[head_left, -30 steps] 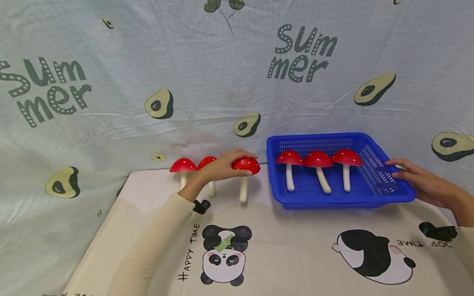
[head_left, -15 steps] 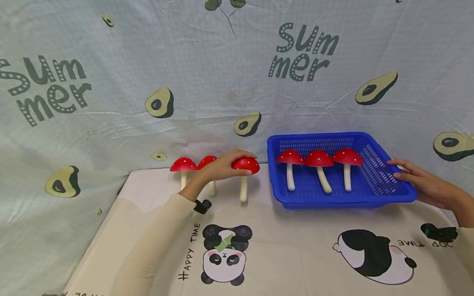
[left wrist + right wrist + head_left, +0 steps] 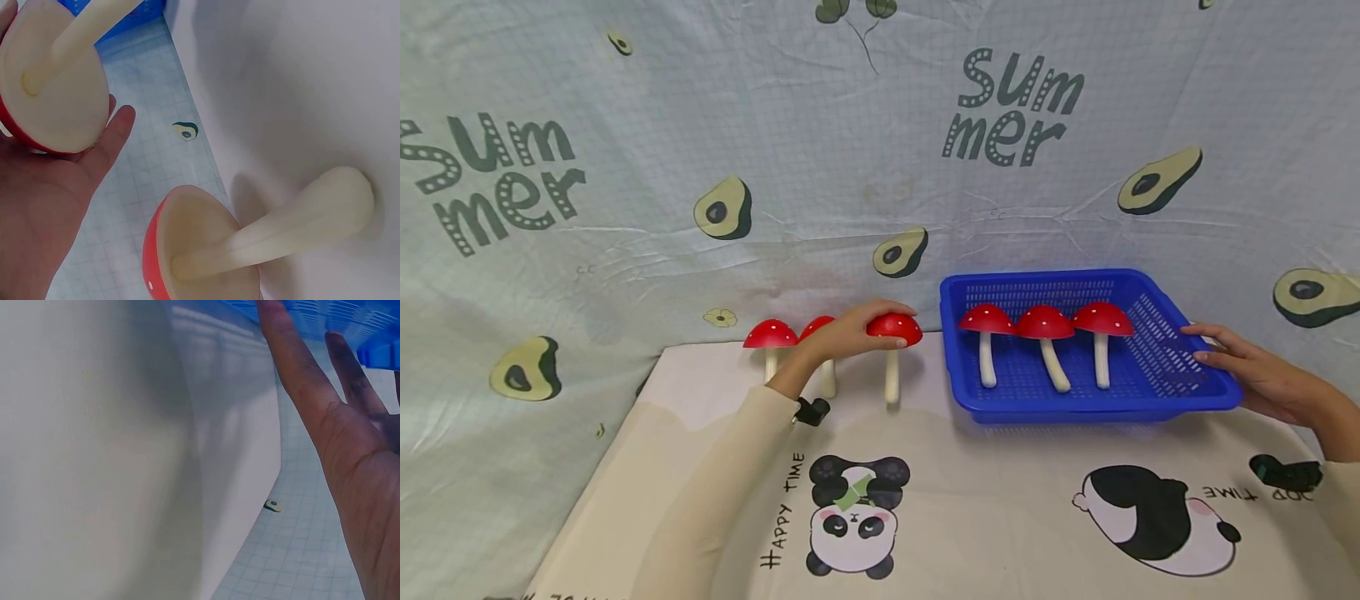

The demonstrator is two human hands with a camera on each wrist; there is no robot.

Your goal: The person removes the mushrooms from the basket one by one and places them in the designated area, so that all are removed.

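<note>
My left hand (image 3: 848, 333) grips the domed red cap of a toy mushroom (image 3: 892, 375), whose pale stem points down in the head view. In the left wrist view, thumb and fingers curve round the cap's edge, its cream underside (image 3: 69, 115) facing the camera. Two more mushrooms stand left of it, one with a stem (image 3: 828, 379) partly behind the hand, the other with its cap (image 3: 771, 334) in full sight. On the right, my right hand (image 3: 1262, 371) holds the end rim of a blue plastic basket (image 3: 1097, 407). Three mushrooms (image 3: 1047, 325) lie side by side inside.
A pale cloth (image 3: 985, 517) printed with pandas covers the table. Behind it hangs a light sheet (image 3: 820, 167) with avocados and lettering, close against the table's back edge. The basket's left wall stands just right of the held mushroom.
The held mushroom has risen slightly and shifted a little left with my left hand. My right hand and the basket stay in place.
</note>
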